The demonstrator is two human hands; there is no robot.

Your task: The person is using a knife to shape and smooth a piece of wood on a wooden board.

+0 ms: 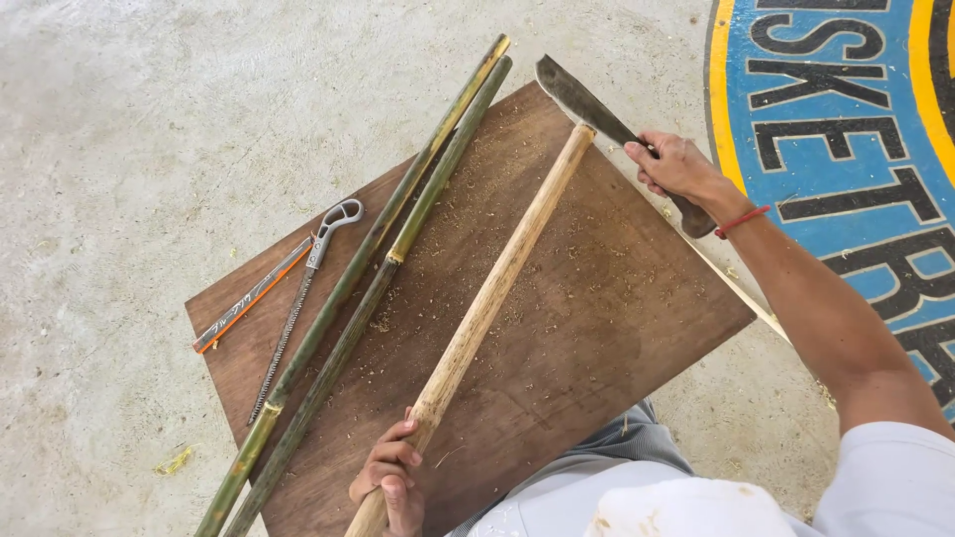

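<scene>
My left hand (390, 477) grips the near end of a pale peeled bamboo pole (492, 298) that lies diagonally across a brown wooden board (597, 308). My right hand (674, 167) holds the handle of a dark machete (587, 94), its blade resting against the pole's far end. A red band circles my right wrist. Two green bamboo poles (373, 268) lie side by side on the board to the left of the pale pole.
A small hand saw with a grey handle (303, 288) and a flat orange-edged tool (249, 296) lie on the board's left corner. Shavings are scattered over the board. Concrete floor surrounds it; a painted blue and yellow floor marking (846, 119) lies at right. A thin bamboo strip (736, 288) pokes out beyond the board's right edge.
</scene>
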